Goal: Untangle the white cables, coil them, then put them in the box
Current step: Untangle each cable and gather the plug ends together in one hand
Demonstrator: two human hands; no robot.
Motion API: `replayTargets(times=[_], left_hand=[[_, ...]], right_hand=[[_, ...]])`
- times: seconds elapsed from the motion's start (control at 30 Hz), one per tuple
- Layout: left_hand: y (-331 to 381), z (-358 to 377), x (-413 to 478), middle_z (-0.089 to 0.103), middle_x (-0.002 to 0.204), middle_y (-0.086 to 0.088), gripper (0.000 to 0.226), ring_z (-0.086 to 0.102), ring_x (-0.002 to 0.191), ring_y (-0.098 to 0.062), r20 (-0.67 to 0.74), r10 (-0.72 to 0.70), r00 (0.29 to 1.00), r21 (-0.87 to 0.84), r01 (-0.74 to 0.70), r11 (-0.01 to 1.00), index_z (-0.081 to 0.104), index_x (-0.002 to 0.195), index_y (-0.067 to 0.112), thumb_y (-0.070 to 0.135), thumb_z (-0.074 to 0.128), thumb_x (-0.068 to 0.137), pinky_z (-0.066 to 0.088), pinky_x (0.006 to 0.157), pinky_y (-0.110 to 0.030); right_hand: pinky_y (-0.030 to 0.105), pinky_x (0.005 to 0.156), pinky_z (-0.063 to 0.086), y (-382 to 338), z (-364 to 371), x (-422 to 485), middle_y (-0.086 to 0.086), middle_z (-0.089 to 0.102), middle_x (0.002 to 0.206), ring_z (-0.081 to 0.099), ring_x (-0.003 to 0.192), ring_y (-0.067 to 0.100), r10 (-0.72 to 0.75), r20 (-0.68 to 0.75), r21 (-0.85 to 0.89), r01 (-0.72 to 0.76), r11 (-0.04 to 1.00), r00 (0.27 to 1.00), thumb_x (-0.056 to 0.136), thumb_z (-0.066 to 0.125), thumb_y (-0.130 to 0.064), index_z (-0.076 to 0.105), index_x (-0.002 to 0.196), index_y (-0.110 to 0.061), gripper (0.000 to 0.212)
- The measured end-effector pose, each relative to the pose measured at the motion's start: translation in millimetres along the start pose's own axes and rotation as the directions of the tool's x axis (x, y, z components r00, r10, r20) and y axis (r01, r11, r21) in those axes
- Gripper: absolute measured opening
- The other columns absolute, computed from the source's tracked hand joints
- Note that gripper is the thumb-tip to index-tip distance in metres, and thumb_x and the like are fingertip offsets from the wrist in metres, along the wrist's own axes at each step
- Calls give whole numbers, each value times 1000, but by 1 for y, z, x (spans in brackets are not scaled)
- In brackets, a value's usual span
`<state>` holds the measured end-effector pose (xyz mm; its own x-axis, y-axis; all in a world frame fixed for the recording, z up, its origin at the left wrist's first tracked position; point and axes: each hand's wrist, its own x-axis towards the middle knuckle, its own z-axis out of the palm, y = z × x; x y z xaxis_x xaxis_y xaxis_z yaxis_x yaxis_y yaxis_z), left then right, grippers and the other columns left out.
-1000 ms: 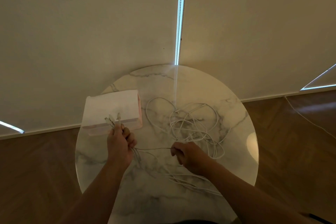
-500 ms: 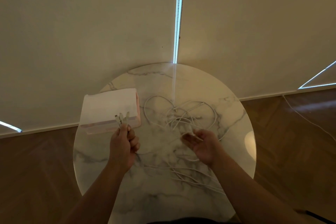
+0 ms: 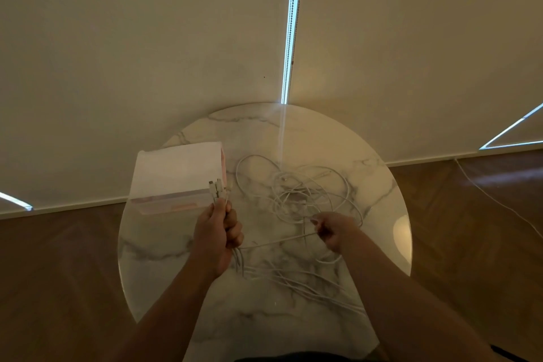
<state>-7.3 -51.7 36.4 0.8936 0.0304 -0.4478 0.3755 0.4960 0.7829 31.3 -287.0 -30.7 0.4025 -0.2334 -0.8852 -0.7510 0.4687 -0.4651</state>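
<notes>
A tangle of white cables (image 3: 296,194) lies on the round marble table (image 3: 379,185), with more strands trailing to the near edge. My left hand (image 3: 216,233) grips several cable ends, whose plugs stick up above the fist in front of the box. My right hand (image 3: 333,229) pinches one strand that runs taut across to the left hand. The pale pink box (image 3: 176,175) stands at the table's back left, its top white.
Behind the table hang closed roller blinds with a bead chain (image 3: 291,38) in the gap between them. A thin white cord (image 3: 496,203) runs across the wooden floor at the right. The table edge curves close on both sides.
My right hand turned from palm-up under the tangle to pinching one strand and drawing it taut toward the left hand. My left hand has moved right, still holding the plugs.
</notes>
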Motion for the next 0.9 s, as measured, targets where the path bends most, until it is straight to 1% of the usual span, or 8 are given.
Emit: replayTargets(times=[0.13, 0.2, 0.33, 0.47, 0.53, 0.63, 0.73, 0.9], left_hand=[[3, 1, -5, 23, 53, 5, 35, 18, 38, -6, 13, -28, 1000, -6, 28, 1000, 41, 74, 16, 28, 32, 105, 17, 38, -18], [7, 3, -6, 24, 53, 5, 35, 18, 38, -6, 18, -28, 999, -21, 28, 999, 40, 74, 16, 28, 31, 105, 17, 38, -18], [16, 8, -5, 24, 51, 6, 35, 18, 36, -5, 5, -20, 1000, -105, 20, 994, 39, 74, 16, 27, 30, 106, 17, 37, -19], [23, 17, -2, 25, 50, 7, 36, 19, 37, -6, 3, 9, 1000, -144, -9, 990, 40, 73, 17, 27, 28, 106, 19, 38, -21], [27, 19, -1, 24, 51, 6, 36, 18, 37, -6, 6, 21, 1000, -153, -20, 988, 40, 73, 17, 27, 28, 106, 17, 39, -22], [26, 11, 0, 25, 51, 7, 37, 18, 37, -5, -5, 17, 1000, -152, -18, 988, 40, 73, 17, 28, 29, 106, 15, 39, -21], [19, 1, -2, 24, 51, 7, 36, 18, 36, -5, -14, -1, 1000, -141, -1, 990, 40, 73, 17, 28, 29, 105, 16, 38, -20], [14, 3, -6, 24, 50, 7, 36, 18, 36, -5, -9, -22, 1000, -124, 21, 992, 39, 73, 17, 27, 29, 105, 13, 40, -22]], right_hand=[[17, 34, 38, -50, 21, -34, 20, 61, 65, 57, 41, 16, -275, 226, -531, 354, 770, 935, 79, 72, 6, 56, 69, 2, 19], [17, 36, 36, -71, 30, -51, 22, 60, 65, 49, 35, 13, -293, 296, -586, 415, 696, 909, 80, 67, 10, 54, 67, 0, 21], [18, 36, 35, -101, 42, -66, 26, 57, 79, 50, 36, 11, -377, 366, -46, 421, 906, 851, 84, 57, 18, 45, 70, -8, 32], [25, 47, 42, -118, 49, -79, 15, 62, 75, 50, 50, 15, -534, 470, 511, 276, 814, 703, 88, 52, 13, 46, 76, -14, 31], [24, 47, 42, -118, 46, -76, 11, 59, 72, 48, 51, 14, -521, 456, 529, 252, 811, 721, 90, 53, 8, 49, 76, -11, 25], [19, 37, 34, -110, 36, -65, 10, 54, 64, 40, 39, 9, -303, 477, 178, 247, 953, 825, 94, 57, -7, 51, 74, -7, 21], [17, 33, 25, -102, 25, -54, 0, 43, 46, 30, 32, 6, -148, 412, -93, 203, 975, 899, 98, 54, -15, 57, 81, -2, 22], [17, 34, 30, -106, 32, -56, 0, 40, 53, 28, 36, 8, -239, 367, -32, 269, 963, 899, 101, 44, -11, 59, 92, -2, 19]])
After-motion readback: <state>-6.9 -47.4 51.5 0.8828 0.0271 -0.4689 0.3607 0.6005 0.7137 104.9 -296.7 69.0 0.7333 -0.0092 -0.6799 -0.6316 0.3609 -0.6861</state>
